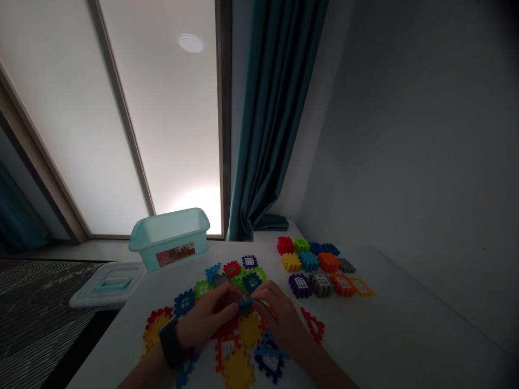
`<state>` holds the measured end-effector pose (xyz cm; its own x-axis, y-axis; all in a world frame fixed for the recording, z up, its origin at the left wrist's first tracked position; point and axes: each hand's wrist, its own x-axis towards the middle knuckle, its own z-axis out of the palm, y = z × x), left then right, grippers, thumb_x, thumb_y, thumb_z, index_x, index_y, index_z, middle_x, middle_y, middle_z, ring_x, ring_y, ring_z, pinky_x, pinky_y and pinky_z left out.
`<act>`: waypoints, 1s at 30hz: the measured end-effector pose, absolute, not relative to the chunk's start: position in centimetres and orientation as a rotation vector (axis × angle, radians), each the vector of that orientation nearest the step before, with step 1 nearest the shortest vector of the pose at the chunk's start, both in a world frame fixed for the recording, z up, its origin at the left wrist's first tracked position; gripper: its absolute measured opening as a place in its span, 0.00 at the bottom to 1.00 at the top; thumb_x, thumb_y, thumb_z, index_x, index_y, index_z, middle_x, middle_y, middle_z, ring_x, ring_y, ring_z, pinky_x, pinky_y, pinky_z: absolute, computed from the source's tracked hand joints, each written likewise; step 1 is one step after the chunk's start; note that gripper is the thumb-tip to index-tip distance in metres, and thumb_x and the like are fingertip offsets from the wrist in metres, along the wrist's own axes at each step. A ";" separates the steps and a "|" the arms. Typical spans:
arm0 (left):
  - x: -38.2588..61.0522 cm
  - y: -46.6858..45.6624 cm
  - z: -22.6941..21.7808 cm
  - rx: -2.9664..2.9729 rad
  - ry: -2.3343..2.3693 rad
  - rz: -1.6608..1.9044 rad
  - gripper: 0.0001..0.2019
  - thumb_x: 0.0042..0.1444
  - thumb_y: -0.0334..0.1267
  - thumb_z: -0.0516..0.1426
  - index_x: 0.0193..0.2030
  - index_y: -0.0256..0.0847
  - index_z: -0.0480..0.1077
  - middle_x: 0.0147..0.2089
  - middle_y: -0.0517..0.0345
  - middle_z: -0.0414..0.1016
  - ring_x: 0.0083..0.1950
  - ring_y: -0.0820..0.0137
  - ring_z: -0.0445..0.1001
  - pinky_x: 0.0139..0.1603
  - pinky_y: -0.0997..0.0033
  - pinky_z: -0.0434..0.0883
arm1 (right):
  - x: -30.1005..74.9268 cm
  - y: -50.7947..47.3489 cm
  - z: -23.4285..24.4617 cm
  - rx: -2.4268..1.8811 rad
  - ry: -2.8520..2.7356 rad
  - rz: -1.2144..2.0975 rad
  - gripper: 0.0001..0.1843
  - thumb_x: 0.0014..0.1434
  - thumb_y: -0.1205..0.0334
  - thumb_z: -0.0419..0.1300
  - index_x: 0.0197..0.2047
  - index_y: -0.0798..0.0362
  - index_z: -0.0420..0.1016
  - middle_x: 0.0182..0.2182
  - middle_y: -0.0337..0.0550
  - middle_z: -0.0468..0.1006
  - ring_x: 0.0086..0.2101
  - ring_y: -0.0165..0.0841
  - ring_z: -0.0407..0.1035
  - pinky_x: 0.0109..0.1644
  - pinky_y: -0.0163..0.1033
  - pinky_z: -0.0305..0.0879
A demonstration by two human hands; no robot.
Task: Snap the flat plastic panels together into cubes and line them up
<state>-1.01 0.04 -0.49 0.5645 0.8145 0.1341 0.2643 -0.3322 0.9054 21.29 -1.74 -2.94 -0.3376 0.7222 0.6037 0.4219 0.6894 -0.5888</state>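
Clear plastic lid (107,284) and teal tub (169,240) sit far L of desk (389,324); L hand (206,316) and R hand (281,319), both narrow, seem to pinch blue waffle block (245,304) above still-loose heap (239,337), partly hidden by hands; neat rows of blocks (320,267) already laid out at R

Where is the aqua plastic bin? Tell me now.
The aqua plastic bin sits at the far left edge of the white table in the head view, just right of a clear lid.

A blue interlocking plastic block (245,304), partly hidden.
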 end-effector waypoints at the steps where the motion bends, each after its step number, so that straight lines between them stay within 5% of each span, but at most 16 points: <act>1: -1.0 0.0 -0.4 1.853 0.855 0.756 0.12 0.64 0.46 0.56 0.48 0.42 0.68 0.42 0.57 0.73 0.43 0.65 0.71 0.45 0.66 0.68 | 21.3 -1.7 -3.0 -0.864 -2.000 0.366 0.08 0.71 0.63 0.50 0.44 0.47 0.70 0.40 0.43 0.73 0.41 0.36 0.69 0.46 0.41 0.68; 11: -1.1 -0.1 -0.5 1.809 0.739 0.784 0.17 0.64 0.52 0.56 0.50 0.42 0.69 0.46 0.54 0.74 0.47 0.63 0.72 0.49 0.63 0.69 | 22.2 -1.8 -2.6 -0.838 -2.079 0.107 0.10 0.71 0.64 0.50 0.48 0.45 0.71 0.43 0.45 0.74 0.44 0.37 0.70 0.47 0.44 0.71; 24: -1.4 0.3 -1.7 2.498 1.064 1.109 0.12 0.63 0.45 0.59 0.50 0.45 0.71 0.53 0.50 0.76 0.54 0.56 0.72 0.56 0.54 0.68 | 21.6 -1.8 -2.9 -0.992 -2.046 0.297 0.17 0.64 0.64 0.57 0.56 0.47 0.65 0.57 0.50 0.69 0.59 0.42 0.65 0.62 0.52 0.68; 30: -1.5 0.8 -2.7 2.645 1.041 1.180 0.12 0.64 0.46 0.57 0.50 0.45 0.72 0.52 0.49 0.77 0.51 0.58 0.74 0.56 0.54 0.69 | 21.3 -1.7 -3.3 -0.997 -2.033 0.238 0.15 0.64 0.66 0.57 0.53 0.47 0.67 0.54 0.49 0.72 0.55 0.42 0.69 0.58 0.52 0.72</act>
<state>-1.52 0.80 -2.72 0.4778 0.6055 0.6364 0.5561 -0.7693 0.3144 21.34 -1.71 -3.25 -0.3326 0.7242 0.6041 0.5649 0.6659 -0.4872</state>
